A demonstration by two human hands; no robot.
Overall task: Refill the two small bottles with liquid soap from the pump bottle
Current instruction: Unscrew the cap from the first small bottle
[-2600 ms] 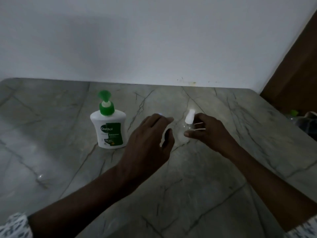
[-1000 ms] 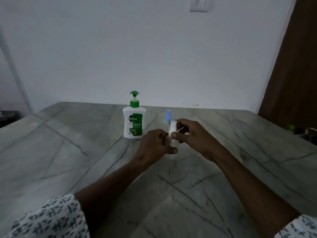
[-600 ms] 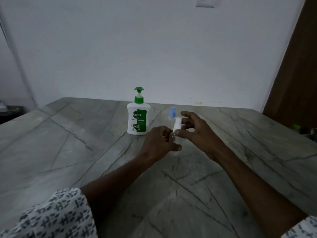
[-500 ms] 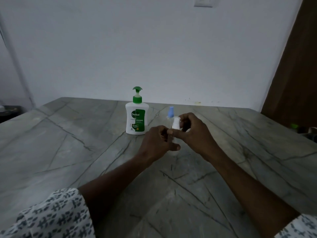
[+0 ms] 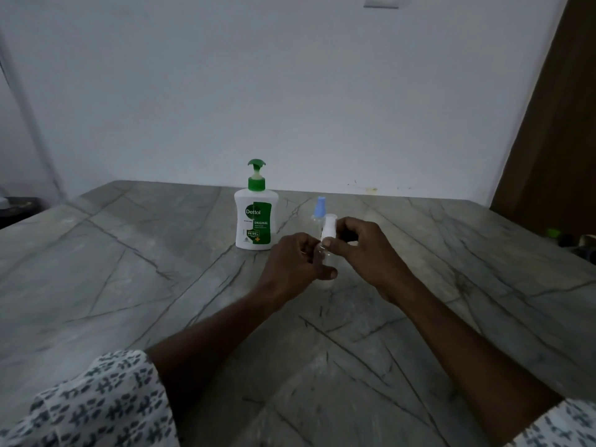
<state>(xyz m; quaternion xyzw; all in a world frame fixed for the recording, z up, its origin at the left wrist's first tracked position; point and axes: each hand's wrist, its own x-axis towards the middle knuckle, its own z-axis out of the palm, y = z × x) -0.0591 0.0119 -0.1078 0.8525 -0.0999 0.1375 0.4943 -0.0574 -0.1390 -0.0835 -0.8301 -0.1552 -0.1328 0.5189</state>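
Observation:
A white pump bottle (image 5: 255,221) with a green pump head and green label stands upright on the grey marble table (image 5: 129,269). Just right of it, in front of me, I hold a small clear bottle (image 5: 326,258) above the table. My left hand (image 5: 295,264) is wrapped around its body. My right hand (image 5: 364,250) pinches its white cap (image 5: 329,225) between thumb and fingers. Behind them stands a second small clear bottle with a blue cap (image 5: 319,208), partly hidden by the held one.
A white wall runs along the table's far edge. A brown wooden panel (image 5: 554,140) rises at the right, with small objects, one green (image 5: 553,233), low beside it. A dark surface (image 5: 16,206) lies beyond the table's left edge.
Both hands came together on the white-capped bottle, lifted off the table. Over the last half second the right fingers shifted on the cap; the view moved slightly.

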